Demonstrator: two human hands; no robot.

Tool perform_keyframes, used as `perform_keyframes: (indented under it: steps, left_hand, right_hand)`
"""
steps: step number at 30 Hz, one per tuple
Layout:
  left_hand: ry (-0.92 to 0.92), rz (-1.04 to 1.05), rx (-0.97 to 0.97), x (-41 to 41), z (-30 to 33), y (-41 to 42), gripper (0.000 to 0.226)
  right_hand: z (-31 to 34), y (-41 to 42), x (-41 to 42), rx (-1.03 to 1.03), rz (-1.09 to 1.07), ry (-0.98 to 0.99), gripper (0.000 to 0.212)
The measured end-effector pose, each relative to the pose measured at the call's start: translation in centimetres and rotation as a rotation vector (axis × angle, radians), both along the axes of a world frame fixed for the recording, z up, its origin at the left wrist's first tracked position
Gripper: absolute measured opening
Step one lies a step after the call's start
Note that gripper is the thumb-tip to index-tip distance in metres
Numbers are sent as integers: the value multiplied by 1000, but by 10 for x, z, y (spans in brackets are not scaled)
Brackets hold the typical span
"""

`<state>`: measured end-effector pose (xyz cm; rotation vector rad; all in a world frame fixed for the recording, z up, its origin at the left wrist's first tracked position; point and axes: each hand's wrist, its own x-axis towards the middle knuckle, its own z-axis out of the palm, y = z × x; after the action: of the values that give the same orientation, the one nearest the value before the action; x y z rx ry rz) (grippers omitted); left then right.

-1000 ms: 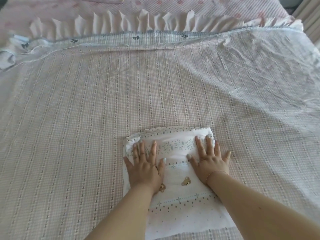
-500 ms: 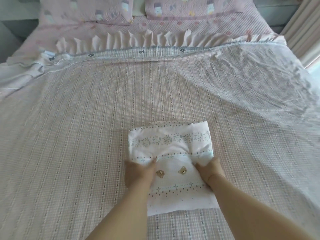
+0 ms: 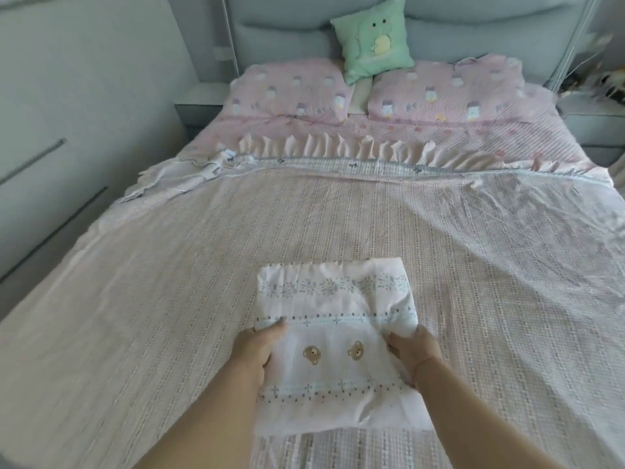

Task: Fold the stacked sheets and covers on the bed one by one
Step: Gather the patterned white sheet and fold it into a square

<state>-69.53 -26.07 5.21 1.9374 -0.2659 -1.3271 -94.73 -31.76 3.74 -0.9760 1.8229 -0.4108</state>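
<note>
Currently, left hand (image 3: 257,346) and right hand (image 3: 414,353) are gripping the folded bear-print cover (image 3: 334,319); the checked sheet (image 3: 169,299) underneath is lying unfolded.

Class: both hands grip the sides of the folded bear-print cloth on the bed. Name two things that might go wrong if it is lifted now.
1. The left hand and right hand hold only the edges of the folded cloth, so its layers may sag open.
2. The near edge may drag and rumple the striped sheet underneath.

No text, label, brand or number can be read anywhere on the bed (image 3: 169,299), the folded sheet (image 3: 334,333), the pillows (image 3: 291,93) or the green cushion (image 3: 372,35).
</note>
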Motion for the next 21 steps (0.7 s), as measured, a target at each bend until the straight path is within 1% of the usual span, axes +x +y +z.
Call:
perform_keyframes:
  steps: [3, 6, 8, 9, 11, 12, 13, 15, 16, 18, 21]
  left_hand:
    - [-35, 123, -63, 36, 36, 28, 43]
    - [-8, 215, -136, 76, 67, 69, 56]
    - [-22, 261, -171, 101, 89, 104, 46]
    - [-21, 285, -189, 114, 95, 120, 48]
    - [-24, 337, -243, 139, 112, 157, 68]
    - [-28, 362, -269, 153, 120, 178, 74]
    - [-25, 381, -288, 167, 124, 197, 69]
    - [-23, 442, -299, 192, 140, 242, 41]
    - [-27, 475, -303, 207, 145, 266, 32]
    - [-31, 525, -315, 236, 154, 311, 26]
    - [-34, 580, -323, 280, 166, 377, 33]
  right_hand:
    - [32, 0, 37, -72, 90, -53, 41]
    - [61, 16, 81, -98, 179, -110, 44]
    - [78, 34, 113, -103, 245, -125, 48]
    - [87, 44, 128, -112, 281, -123, 48]
    - [107, 66, 158, -126, 351, -125, 53]
    - [118, 80, 176, -128, 389, -127, 55]
    - [126, 92, 191, -136, 423, -121, 57]
    - [145, 125, 227, -151, 502, -119, 54]
    - [153, 143, 246, -156, 538, -119, 52]
    - [168, 178, 284, -167, 614, -115, 51]
    - [184, 231, 340, -188, 711, -105, 45]
